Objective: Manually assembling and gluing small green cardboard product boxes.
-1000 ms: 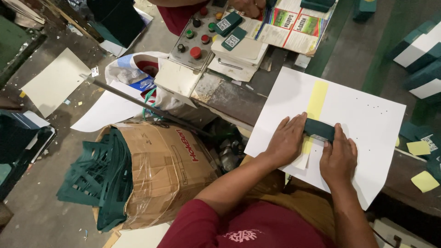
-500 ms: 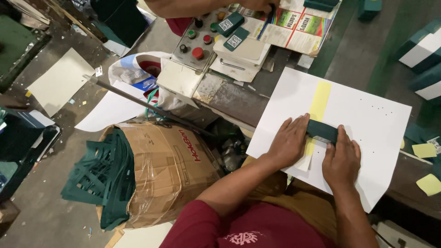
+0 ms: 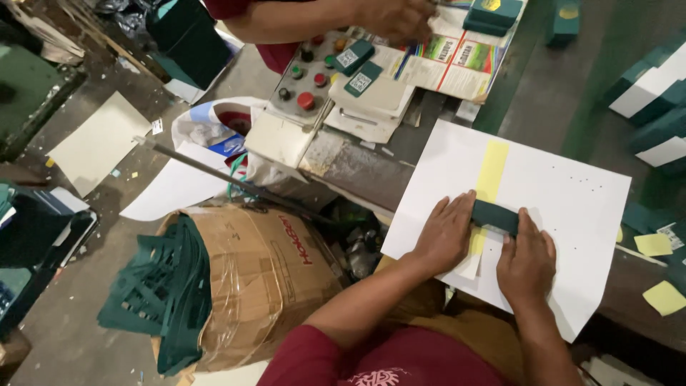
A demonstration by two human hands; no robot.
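1. Dark green, the small flat card piece (image 3: 494,216) lies across a pale yellow strip (image 3: 490,171) on a big white sheet (image 3: 557,207) spread over the workbench (image 3: 357,168).
2. Both hands press down flat rather than gripping: the left hand (image 3: 446,232) lies open with its fingers spread, fingertips against the left end of the green piece, and the right hand (image 3: 527,259) lies open too, its fingers on the piece's lower right edge. Neither hand is closed around anything.
3. To do this well, I judge the piece should stay square to the yellow strip, with even pressure from both palms so it does not skew.
4. A smaller white slip (image 3: 468,266) peeks out beneath the left hand; it looks best kept flat and unwrinkled.
5. Another person's hand (image 3: 393,18) works at the far end near a grey control panel with coloured buttons (image 3: 304,78), well apart from this sheet.
6. Beside the bench sits a taped cardboard box (image 3: 264,279) with green die-cut scraps (image 3: 161,293) spilling down its side.
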